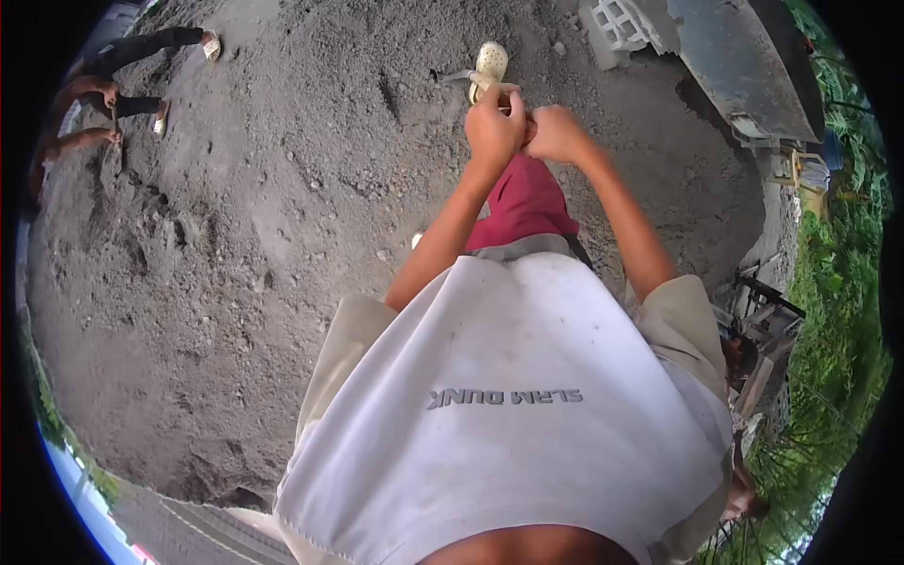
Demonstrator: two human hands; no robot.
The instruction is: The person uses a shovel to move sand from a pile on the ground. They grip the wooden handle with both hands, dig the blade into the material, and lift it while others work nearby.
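My left hand [496, 130] is closed, its fingers wrapped round the pale handle of a long-handled tool. Beyond it, the tool's narrow greyish head [456, 75] shows beside my pale yellow perforated clog [492, 62]; its exact kind is hard to make out. My right hand [557, 135] is closed too, just right of the left one and nearly touching it, at the near end of the handle. Most of the grip there is hidden by the fingers. Both hands are in front of my dark red trousers [529, 198].
Grey gravelly sand [282, 188] spreads all round. At the far left another person [85, 104] bends with both hands on a thin tool. A large metal sheet or trough [744, 66] and a pale lattice block [621, 24] lie far right. Wooden debris [767, 330] and greenery edge the right.
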